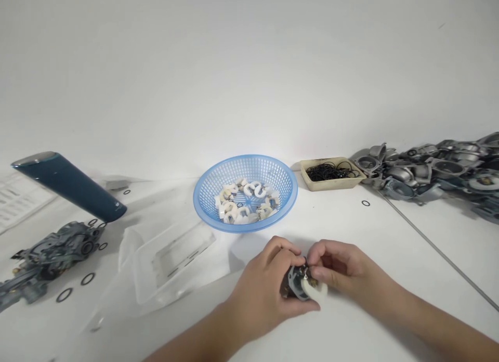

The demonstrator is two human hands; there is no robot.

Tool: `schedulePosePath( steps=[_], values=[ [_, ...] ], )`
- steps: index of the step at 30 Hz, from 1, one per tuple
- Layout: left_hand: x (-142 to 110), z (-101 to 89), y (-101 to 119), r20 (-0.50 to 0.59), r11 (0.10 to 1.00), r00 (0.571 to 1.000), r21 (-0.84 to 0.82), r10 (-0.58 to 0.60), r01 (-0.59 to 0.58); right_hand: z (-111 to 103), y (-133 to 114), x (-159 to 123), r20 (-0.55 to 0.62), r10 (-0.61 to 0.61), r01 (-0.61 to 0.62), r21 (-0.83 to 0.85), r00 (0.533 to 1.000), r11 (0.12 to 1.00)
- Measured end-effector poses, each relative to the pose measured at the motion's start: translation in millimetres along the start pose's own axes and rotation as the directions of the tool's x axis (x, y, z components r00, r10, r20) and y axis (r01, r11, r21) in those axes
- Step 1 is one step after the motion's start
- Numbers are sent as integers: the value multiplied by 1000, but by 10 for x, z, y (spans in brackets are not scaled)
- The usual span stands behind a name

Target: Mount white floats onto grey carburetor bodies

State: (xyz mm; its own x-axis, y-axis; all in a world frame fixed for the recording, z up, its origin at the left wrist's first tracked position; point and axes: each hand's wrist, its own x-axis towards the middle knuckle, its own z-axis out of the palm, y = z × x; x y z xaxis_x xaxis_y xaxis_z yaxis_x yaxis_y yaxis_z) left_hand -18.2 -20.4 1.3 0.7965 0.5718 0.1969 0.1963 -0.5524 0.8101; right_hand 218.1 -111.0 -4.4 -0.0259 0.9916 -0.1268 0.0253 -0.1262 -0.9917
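Note:
My left hand [265, 289] is closed around a small grey metal part [295, 284] near the front of the white table [374, 237]. My right hand [343, 271] pinches a white curved plastic piece [315, 289] against that metal part. Both hands meet just in front of a blue mesh basket [202, 195], which holds several more white curved pieces [245, 203].
A tan tray of black rubber rings [331, 172] sits right of the basket, beside a heap of grey metal castings [436, 169]. A clear plastic box [167, 258], a dark blue tube [70, 185], more grey castings [50, 255] and loose black rings [88, 279] lie at left.

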Motion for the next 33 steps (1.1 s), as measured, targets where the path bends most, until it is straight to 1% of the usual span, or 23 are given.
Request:
schedulePosePath(
  steps=[6, 12, 16, 20, 23, 27, 33],
  values=[
    [11, -17, -11, 11, 1000, 1000, -28, 2, -2, 23, 41, -14, -33, -48, 49, 35, 998, 998],
    [-16, 33, -8, -49, 990, 997, -124, 57, -63, 69, 9, -18, -54, 16, -12, 75, 998, 997],
    [-40, 72, 6, -49, 981, 993, -156, 105, -112, 114, -90, -56, -100, 39, -32, 74, 994, 997],
    [-65, 83, 17, -19, 983, 995, -156, 96, -98, 124, -169, -85, -125, 77, -71, 54, 989, 996],
    [-75, 93, 11, -4, 984, 997, -160, 82, -82, 111, -160, -85, -131, 102, -99, 30, 986, 995],
    [-80, 122, -13, -15, 984, 999, -172, 50, -52, 106, -98, -75, -133, 65, -64, 16, 989, 998],
    [-75, 165, -46, -56, 980, 996, -180, 71, -80, 138, -102, -76, -145, 49, -51, -14, 988, 999]
  ],
)
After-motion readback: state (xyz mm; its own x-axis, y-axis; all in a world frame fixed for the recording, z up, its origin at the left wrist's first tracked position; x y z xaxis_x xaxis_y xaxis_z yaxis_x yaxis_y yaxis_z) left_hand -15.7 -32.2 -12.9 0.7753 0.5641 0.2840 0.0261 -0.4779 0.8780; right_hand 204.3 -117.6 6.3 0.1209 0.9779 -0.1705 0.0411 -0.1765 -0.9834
